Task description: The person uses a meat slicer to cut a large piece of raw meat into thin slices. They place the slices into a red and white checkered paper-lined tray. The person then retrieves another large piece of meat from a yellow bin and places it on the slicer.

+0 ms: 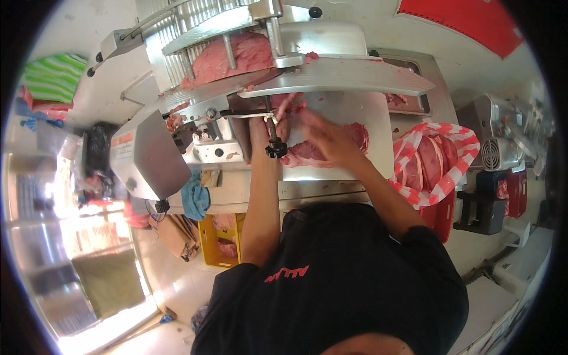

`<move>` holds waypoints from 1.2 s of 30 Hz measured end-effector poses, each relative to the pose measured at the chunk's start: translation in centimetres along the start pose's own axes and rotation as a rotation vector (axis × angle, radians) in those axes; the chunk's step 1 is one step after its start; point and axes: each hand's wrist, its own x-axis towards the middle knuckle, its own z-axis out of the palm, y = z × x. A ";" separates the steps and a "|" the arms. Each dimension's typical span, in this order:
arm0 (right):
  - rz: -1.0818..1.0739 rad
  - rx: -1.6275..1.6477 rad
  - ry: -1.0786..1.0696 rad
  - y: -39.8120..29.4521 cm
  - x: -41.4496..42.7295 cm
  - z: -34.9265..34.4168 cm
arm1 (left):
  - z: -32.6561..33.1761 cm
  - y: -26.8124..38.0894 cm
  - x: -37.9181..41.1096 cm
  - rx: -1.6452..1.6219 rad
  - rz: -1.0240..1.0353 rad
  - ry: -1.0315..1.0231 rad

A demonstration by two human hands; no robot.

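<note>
A large piece of raw meat (235,53) lies on the carriage of a metal meat slicer (337,77), under its clamp bar. Beneath the slicer's plate, my left hand (266,126) reaches in among the metal parts, partly hidden behind a threaded rod with a black knob (276,148); a strip of meat or fat is by its fingers. My right hand (326,135), somewhat blurred, is over a white cutting board (377,151), fingers spread, above raw meat slices (306,153). Whether its fingertips touch the meat strip near the blade cannot be told.
Right of the board, a red-and-white bag (470,137) holds meat slices, above a red crate (439,222). A metal tray (426,75) with meat scraps stands behind. A blue cloth (195,195) hangs at the table's edge, near a yellow crate (208,248) containing meat on the floor.
</note>
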 end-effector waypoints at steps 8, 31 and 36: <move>0.050 0.414 0.139 -1.2 2.1 -4.6 | 3.8 -0.6 -4.5 1.077 -0.039 0.166; 0.137 -0.341 0.730 1.0 -5.8 -3.3 | 2.0 -1.6 3.7 -0.237 0.200 -0.168; -0.214 -0.914 0.686 -1.6 -5.2 -4.6 | -1.9 0.3 1.2 -0.274 0.066 -0.040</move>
